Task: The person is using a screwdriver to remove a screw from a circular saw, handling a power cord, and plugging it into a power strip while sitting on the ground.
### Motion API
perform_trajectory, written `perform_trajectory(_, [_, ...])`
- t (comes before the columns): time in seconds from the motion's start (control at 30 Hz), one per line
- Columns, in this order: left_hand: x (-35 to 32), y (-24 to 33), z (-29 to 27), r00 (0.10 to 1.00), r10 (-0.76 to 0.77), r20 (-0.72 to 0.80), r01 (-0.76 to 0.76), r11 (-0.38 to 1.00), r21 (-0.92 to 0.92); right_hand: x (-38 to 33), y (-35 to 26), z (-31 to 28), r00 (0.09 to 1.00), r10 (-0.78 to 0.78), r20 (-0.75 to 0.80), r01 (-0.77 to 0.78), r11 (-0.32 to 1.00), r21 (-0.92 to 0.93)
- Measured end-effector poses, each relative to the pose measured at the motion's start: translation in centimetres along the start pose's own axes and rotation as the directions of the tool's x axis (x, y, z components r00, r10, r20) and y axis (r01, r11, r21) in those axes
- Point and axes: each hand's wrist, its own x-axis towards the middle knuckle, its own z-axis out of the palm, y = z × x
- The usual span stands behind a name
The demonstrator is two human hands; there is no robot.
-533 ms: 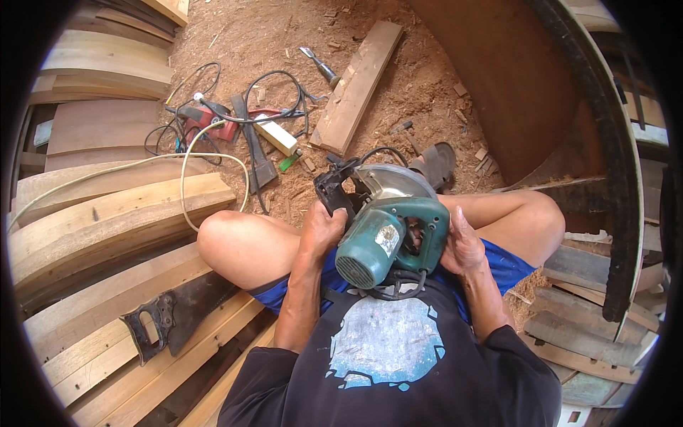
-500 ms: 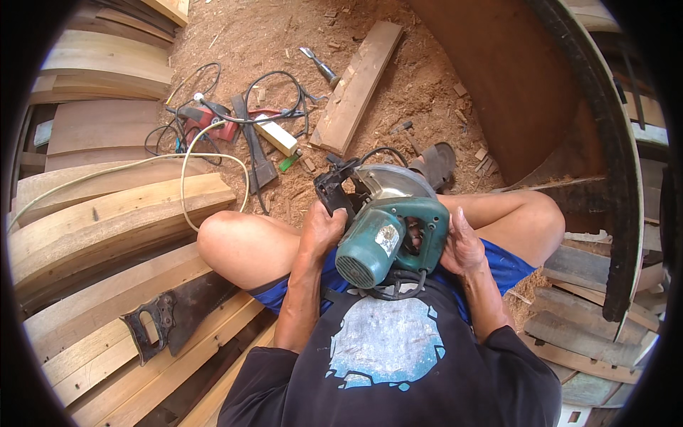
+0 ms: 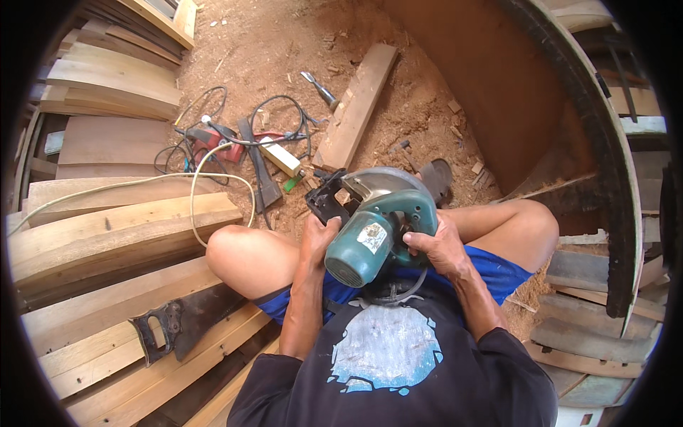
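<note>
A teal circular saw [image 3: 358, 250] with a silver blade guard is held up over my lap, between my bent knees. My left hand [image 3: 318, 238] is closed on the black base plate [image 3: 326, 196] at the saw's left side, its thumb pressed over the edge. Around the rear handle my right hand [image 3: 439, 246] is wrapped, with the thumb lying across the near side; most of its fingers are hidden behind the handle. The saw's cord [image 3: 410, 291] loops down against my dark shirt.
A hand saw [image 3: 186, 324] lies on stacked boards [image 3: 107, 235] at the left. Ahead on the sawdust are a red power tool [image 3: 217, 146] with tangled cords, a chisel [image 3: 321, 90], a plank [image 3: 358, 107] and a pale block [image 3: 280, 157]. A large curved brown panel [image 3: 491, 92] stands at the right.
My right hand has gone from lying open beside the rear handle to gripping it. The saw has tilted slightly, while my left hand keeps its hold on the base plate.
</note>
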Motion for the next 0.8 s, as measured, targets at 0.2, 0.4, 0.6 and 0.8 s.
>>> perform_trajectory(0.2, [0.2,1.6,0.4,0.999,0.006,-0.044,-0.026,0.887,-0.461,2.5,-9.0,2.2,0.89,-0.301,0.343,0.449,0.707,-0.547])
perform_trajectory(0.4, [0.4,8.8,0.2,0.836,0.546,-0.047,-0.525,0.822,0.22,6.5,-14.5,3.2,0.83,-0.244,0.502,0.558,0.37,-0.743])
perform_trajectory(0.6, [6.8,12.8,1.4,0.82,0.273,0.503,-0.443,0.859,0.256,12.4,-15.4,3.6,0.826,-0.106,0.553,0.564,0.14,-0.814])
perform_trajectory(0.8, [11.3,6.8,2.8,0.841,0.397,0.366,-0.495,0.838,0.228,18.8,-13.5,2.2,0.83,0.014,0.558,0.553,0.117,-0.825])
